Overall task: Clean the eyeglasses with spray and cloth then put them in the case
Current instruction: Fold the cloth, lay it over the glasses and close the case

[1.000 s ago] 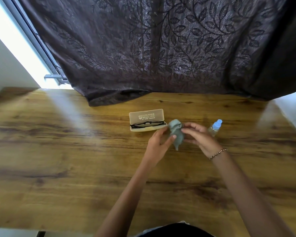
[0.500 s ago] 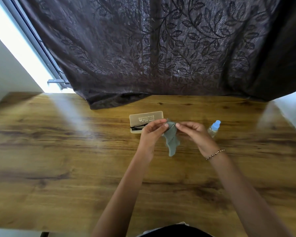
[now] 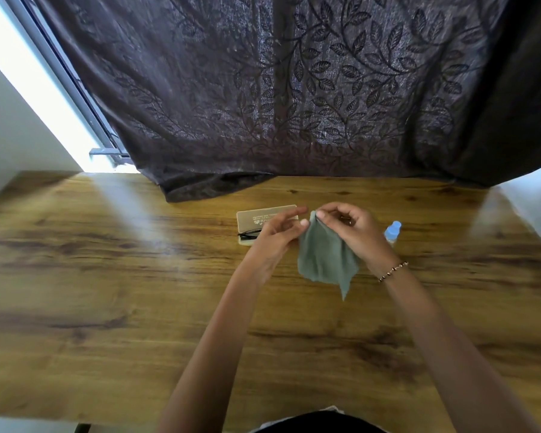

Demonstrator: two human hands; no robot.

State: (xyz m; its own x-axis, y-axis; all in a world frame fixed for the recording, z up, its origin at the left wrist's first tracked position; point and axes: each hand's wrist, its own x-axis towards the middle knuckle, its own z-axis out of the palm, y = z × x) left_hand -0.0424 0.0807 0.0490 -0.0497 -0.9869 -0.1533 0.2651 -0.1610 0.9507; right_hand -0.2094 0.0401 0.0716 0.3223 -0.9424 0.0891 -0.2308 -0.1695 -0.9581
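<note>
Both hands meet just above the centre of the frame, over the far part of the wooden table (image 3: 107,276). The right hand (image 3: 353,232) has its fingers curled and pinches the top corner of the grey-green cloth (image 3: 325,257), which hangs from that pinch and spreads downward to a pointed lower tip. The left hand (image 3: 275,235) reaches in from the left with its fingers fairly straight, their tips at the cloth's upper left edge; it is blurred, so I cannot tell whether it pinches the cloth or only touches it.

Behind the left hand lies the open beige case (image 3: 263,217). A dark bit of the eyeglasses (image 3: 247,235) shows at its lower left, apparently lying in the case, the rest hidden by the hand. Just right of the right hand stands the spray bottle (image 3: 392,232) with a pale blue cap. A beaded bracelet (image 3: 392,270) circles the right wrist. A dark leaf-patterned curtain (image 3: 294,89) fills the upper frame, its hem resting on the table's far edge.
</note>
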